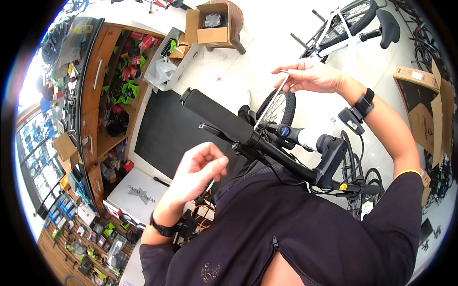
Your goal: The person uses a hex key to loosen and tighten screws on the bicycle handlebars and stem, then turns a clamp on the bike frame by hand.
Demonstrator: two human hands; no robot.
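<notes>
My right hand point(312, 77) pinches the short bent end of a silver hex key point(273, 102) between thumb and fingers. The key's long arm slants down to the black handlebar point(281, 151), its tip meeting the bar at the inner end of a black grip point(219, 115). Beside that grip sticks out a brake lever point(217, 131). Left of the bar and apart from it, my left hand point(198, 169) hovers with fingers loosely curled and nothing visible in it. The white bike frame point(309, 138) with a blue round cap point(285, 131) lies just beyond the bar.
A wooden cabinet point(90, 114) of parts stands at left, near a black mat point(162, 133). An open carton point(213, 34) rests on a wooden stool point(237, 24). Another bike point(346, 28) stands behind my right hand; a large carton point(424, 114) is at far right.
</notes>
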